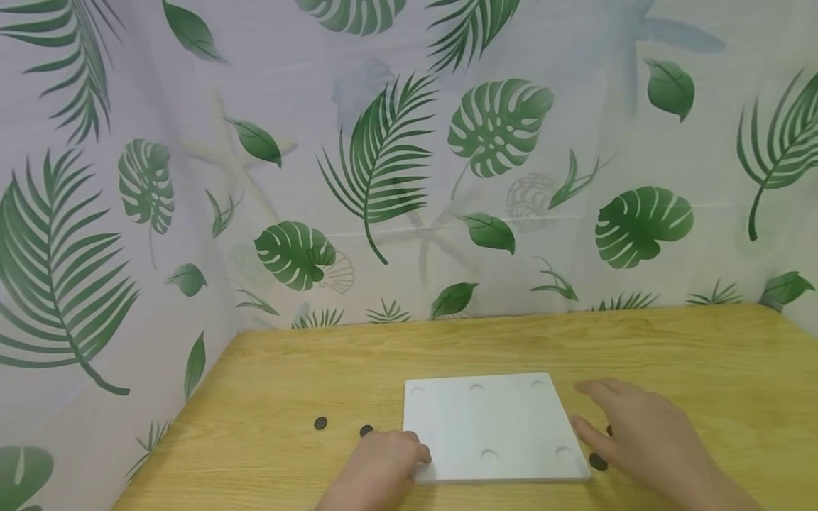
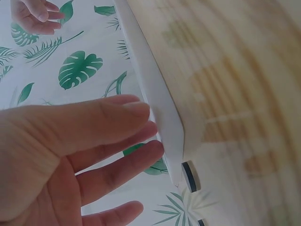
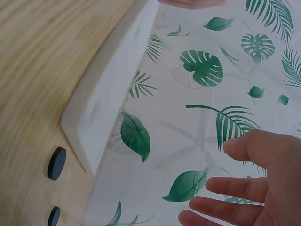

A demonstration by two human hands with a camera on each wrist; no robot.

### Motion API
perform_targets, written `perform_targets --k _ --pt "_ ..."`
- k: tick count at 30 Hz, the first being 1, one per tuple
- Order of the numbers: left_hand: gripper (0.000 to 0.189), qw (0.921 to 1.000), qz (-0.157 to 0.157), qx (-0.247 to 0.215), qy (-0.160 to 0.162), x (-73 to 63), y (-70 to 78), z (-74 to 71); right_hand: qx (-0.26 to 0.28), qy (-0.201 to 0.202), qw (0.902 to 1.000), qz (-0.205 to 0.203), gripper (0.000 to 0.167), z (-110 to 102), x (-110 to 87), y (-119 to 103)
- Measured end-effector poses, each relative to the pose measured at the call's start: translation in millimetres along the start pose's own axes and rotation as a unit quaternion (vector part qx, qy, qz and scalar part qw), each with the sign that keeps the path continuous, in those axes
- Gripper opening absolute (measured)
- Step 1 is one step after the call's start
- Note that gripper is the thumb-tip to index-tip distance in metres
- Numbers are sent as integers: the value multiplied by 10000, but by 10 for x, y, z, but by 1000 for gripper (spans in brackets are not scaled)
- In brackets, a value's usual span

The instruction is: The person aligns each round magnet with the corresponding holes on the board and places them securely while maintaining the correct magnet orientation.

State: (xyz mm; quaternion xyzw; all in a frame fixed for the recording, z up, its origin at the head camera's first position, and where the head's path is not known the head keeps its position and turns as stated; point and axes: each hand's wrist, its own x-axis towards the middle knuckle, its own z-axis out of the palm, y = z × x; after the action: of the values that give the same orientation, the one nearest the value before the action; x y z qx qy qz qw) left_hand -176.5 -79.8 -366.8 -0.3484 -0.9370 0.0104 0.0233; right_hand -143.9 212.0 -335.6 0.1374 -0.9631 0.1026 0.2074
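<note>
On the wooden table lies a white rectangular board (image 1: 492, 419) with several shallow round recesses along its edges. My left hand (image 1: 383, 461) is at its near left corner, covering part of it. In the left wrist view, the fingertips (image 2: 153, 149) are right at the board's edge, fingers loosely extended. My right hand (image 1: 652, 433) hovers past the board's right side, thumb and fingers spread and nothing between them. Below it lies a black disc (image 1: 598, 461), close to the board's near right corner. Another black disc (image 1: 366, 430) sits just beyond the left hand.
Farther left on the table (image 1: 287, 376) lies one more black disc (image 1: 321, 423). A further dark disc (image 1: 610, 430) is mostly hidden behind the right hand. A white cloth with green leaf prints (image 1: 409, 284) hangs along the table's back and left edges.
</note>
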Motion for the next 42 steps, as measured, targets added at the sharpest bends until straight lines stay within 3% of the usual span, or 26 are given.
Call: perform_targets --k 8,17,28,42 --pt "17 9998 128 59 163 -4 -14 -9 50 -170 9998 -8 33 82 4 20" --pt "17 9997 166 68 172 -11 -9 -11 -176 -911 9957 38 32 196 -8 102" --pt "17 9998 149 86 141 -8 -12 -15 -226 -1129 9933 -89 30 293 -4 156" --pt "17 9996 160 -13 239 -10 -7 -14 -116 -1722 9849 149 26 357 6 211"
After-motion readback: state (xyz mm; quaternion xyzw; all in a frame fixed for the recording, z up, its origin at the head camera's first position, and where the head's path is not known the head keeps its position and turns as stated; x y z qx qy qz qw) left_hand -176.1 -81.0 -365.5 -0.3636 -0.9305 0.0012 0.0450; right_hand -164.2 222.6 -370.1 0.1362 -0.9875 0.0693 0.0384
